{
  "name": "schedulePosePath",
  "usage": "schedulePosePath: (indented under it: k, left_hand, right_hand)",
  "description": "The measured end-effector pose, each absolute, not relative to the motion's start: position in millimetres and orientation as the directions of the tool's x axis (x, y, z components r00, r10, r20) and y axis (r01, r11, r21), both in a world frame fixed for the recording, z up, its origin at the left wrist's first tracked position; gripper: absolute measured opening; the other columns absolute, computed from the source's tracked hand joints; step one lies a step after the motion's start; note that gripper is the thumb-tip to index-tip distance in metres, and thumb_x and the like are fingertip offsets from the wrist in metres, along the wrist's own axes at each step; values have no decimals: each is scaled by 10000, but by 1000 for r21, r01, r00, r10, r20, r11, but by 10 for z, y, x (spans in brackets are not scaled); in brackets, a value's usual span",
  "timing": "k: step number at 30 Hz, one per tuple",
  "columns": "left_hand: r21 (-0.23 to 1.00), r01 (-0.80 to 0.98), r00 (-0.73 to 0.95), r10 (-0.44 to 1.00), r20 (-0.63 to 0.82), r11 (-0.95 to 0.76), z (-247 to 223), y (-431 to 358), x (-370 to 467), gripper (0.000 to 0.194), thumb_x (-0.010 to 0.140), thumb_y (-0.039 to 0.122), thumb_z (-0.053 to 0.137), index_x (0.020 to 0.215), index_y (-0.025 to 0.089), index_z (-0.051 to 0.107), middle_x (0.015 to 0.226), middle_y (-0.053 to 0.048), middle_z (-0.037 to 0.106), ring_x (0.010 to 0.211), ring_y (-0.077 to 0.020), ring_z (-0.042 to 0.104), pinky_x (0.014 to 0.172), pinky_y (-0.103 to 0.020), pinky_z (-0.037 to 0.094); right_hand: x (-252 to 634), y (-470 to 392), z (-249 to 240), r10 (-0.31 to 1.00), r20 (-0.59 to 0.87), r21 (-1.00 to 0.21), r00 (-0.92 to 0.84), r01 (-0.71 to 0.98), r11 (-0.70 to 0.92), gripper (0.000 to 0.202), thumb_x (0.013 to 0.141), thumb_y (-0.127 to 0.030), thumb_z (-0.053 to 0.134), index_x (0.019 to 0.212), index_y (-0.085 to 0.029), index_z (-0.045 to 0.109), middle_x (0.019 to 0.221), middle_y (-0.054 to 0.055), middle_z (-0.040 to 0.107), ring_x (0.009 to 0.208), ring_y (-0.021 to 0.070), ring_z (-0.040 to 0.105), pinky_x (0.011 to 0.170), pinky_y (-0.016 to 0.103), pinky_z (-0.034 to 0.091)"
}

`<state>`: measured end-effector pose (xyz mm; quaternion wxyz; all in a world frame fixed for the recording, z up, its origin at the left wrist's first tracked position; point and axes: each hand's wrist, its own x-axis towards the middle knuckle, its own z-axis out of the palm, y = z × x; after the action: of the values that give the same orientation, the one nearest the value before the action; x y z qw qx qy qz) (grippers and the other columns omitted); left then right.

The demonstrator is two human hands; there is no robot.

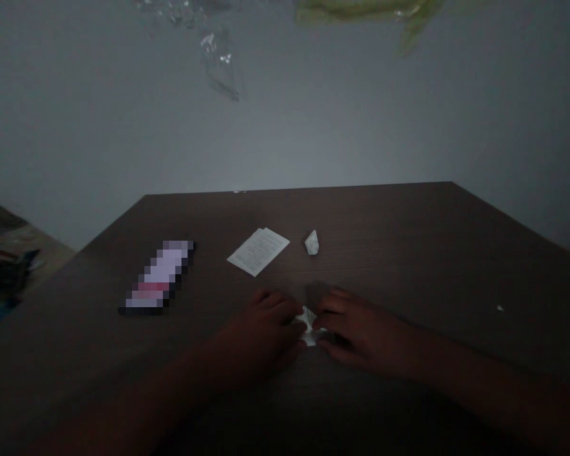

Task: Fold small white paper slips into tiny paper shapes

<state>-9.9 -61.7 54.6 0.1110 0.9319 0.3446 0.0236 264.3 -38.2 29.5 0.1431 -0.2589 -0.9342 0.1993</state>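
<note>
Between my hands, low over the dark wooden table, is a small piece of folded white paper (308,323). Its left side is gripped by the bent fingers of my left hand (273,329). My right hand (358,326) has its curled fingers and thumb on the right side of the same paper. Fingers cover both edges of it, so its full shape is hidden. Just beyond the hands stands a small folded paper piece (312,242) with pointed corners. To its left lies a stack of square printed sheets (259,251).
A phone (156,277) with a lit, pixelated screen lies on the left of the table (384,234). A tiny white scrap (500,308) is at the right. Behind the table rises a pale wall (361,114), with clear plastic (221,60) and yellow plastic (365,9) near the top.
</note>
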Motion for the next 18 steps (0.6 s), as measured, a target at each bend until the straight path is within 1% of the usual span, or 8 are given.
schedulePosePath:
  k: [2,5,8,10,12,14,16,18]
  left_hand:
    - [220,624,773,633,-31,-750,532,-614,-105,193,1145,190,655,1196,208,840,1372,-104,824,1267,-304,736,1172,-459,520]
    - [253,637,759,650,-40,-728,518,-616,-110,232,1112,109,637,1133,212,844,1359,-92,842,1277,-300,746,1189,-445,541]
    - [258,648,752,655,-66,-717,527,-625,-107,222,1063,59,658,1109,185,835,1400,-106,830,1322,-311,745,1221,-461,554]
    - [290,660,737,672,-71,-693,546,-629,-102,229,1030,34,668,1129,174,819,1399,-110,819,1331,-306,744,1210,-446,574]
    - [342,679,706,706,-63,-649,568,-628,-98,271,997,5,662,1151,180,801,1373,-98,809,1294,-281,752,1165,-400,596]
    - [375,694,680,730,-61,-615,587,-620,-98,291,975,-12,657,1151,184,782,1338,-88,796,1242,-263,755,1110,-367,606]
    - [375,701,672,738,-60,-607,601,-606,-101,275,961,-2,677,1139,185,770,1303,-82,791,1214,-267,746,1096,-375,600]
    - [351,704,674,736,-58,-617,612,-592,-102,255,960,26,703,1143,191,771,1291,-78,793,1227,-283,729,1129,-411,580]
  right_hand:
    - [2633,-392,291,533,179,-420,-827,426,802,94,1125,-233,728,1081,-197,802,1104,88,762,1074,258,715,1050,449,606]
    - [2615,-411,269,505,201,-319,-839,431,844,134,1123,-227,702,1034,-191,796,1056,98,773,1044,273,704,1003,448,611]
    - [2604,-425,244,487,205,-204,-849,449,870,92,1099,-212,718,1070,-189,802,1067,103,796,1045,285,700,984,448,616]
    - [2604,-424,235,483,194,-161,-854,458,874,73,1082,-209,733,1077,-187,801,1090,102,805,1046,291,700,981,456,621]
    - [2607,-412,232,486,182,-150,-855,465,873,66,1076,-207,734,1075,-185,797,1092,101,803,1045,295,700,980,463,626]
    - [2611,-393,228,496,189,-166,-847,470,867,74,1082,-190,715,1071,-187,789,1074,99,793,1042,292,697,981,461,626]
    - [2613,-374,219,506,209,-198,-837,470,860,90,1085,-165,694,1065,-188,778,1049,97,777,1036,287,693,981,453,622]
    - [2615,-359,206,511,232,-232,-828,463,856,97,1076,-146,682,1047,-185,766,1027,96,760,1008,282,686,980,455,621]
